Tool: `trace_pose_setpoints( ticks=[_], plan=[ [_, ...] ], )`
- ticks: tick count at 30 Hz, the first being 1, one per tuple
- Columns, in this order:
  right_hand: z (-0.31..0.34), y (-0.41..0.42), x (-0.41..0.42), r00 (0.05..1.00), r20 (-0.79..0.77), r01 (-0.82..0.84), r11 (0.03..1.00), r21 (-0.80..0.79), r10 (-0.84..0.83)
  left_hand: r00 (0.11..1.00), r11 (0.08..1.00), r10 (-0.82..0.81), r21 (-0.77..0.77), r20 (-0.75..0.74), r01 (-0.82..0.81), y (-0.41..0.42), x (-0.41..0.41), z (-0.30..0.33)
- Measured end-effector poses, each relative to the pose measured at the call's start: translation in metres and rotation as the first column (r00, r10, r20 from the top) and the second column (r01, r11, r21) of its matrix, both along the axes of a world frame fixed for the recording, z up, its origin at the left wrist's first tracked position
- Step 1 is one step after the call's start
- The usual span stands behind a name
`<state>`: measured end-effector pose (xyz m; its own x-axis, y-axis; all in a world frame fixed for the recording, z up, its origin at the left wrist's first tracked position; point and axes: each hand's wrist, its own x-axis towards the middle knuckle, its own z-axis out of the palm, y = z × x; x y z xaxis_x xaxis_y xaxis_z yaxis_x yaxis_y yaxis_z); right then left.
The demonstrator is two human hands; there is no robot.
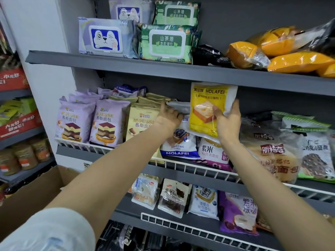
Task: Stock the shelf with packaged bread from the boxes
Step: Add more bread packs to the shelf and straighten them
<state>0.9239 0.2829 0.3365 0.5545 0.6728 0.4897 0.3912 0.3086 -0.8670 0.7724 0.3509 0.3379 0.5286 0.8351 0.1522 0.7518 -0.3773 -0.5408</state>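
My right hand point(227, 122) grips a yellow-and-white Molafei bread pack point(208, 105), holding it upright in front of the middle shelf point(199, 171). Just left of it, my left hand point(168, 115) presses on a white pack point(178, 105) behind the blue Molafei pack point(178, 144), fingers curled over its top edge. A purple rice bread pack point(212, 151) stands directly below the yellow pack. A cardboard box point(36, 187) sits open at the lower left, partly behind my left arm.
Purple and cream mousse bread packs point(103, 122) fill the middle shelf's left side; larger bread bags point(272, 156) fill its right. Wet wipes point(107, 38) and orange loaves point(290, 49) sit on the top shelf. Small bread packs point(174, 198) line the lower shelf behind a white wire rail point(190, 230).
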Motion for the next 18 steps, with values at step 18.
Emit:
trace_pose_setpoints(
  ticks=[18],
  plan=[
    [-0.034,-0.013,-0.023,0.981,-0.078,-0.18,0.982,-0.051,0.176,0.748,0.971,-0.231,0.106,0.622,0.213,-0.008,-0.021,-0.011]
  ],
)
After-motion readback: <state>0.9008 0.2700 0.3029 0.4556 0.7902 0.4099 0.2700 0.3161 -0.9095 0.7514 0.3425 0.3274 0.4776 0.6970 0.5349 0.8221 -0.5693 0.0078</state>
